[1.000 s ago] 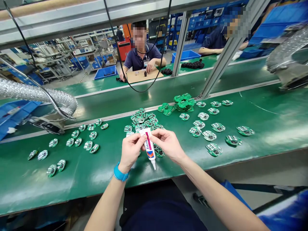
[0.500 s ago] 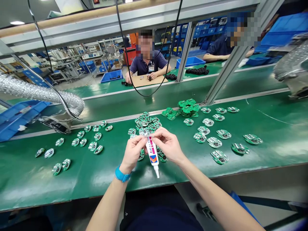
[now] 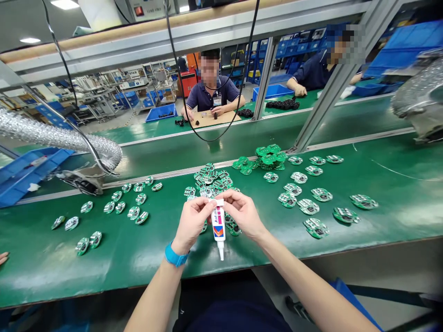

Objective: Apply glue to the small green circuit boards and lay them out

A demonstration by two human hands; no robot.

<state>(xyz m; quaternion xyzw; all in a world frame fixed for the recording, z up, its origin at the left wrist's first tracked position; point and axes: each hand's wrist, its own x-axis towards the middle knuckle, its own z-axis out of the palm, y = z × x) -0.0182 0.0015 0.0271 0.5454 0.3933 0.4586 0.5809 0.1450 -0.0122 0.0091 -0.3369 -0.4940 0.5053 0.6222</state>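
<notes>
Both my hands hold a white squeeze tube of adhesive (image 3: 218, 226) with a pink and orange label, its nozzle pointing down toward me. My left hand (image 3: 192, 220) and my right hand (image 3: 241, 214) pinch the tube's flat top end between them, above the bench. Directly beyond and under my hands lies a heap of small round green circuit boards (image 3: 210, 180). Some boards show beside the tube, partly hidden by my fingers. A blue band (image 3: 176, 256) circles my left wrist.
Loose green boards lie in groups on the green bench mat (image 3: 51, 267), with a stack (image 3: 269, 157) behind. A silver flexible duct (image 3: 41, 127) and blue bin (image 3: 31, 170) sit left. Another person's hand (image 3: 2, 258) enters far left. Co-workers (image 3: 212, 87) sit beyond a metal rail (image 3: 173, 133).
The tube has turned from tilted to nearly upright, and my fingers have shifted to its top end. The whole view has shifted slightly. A hand has appeared at the far left edge.
</notes>
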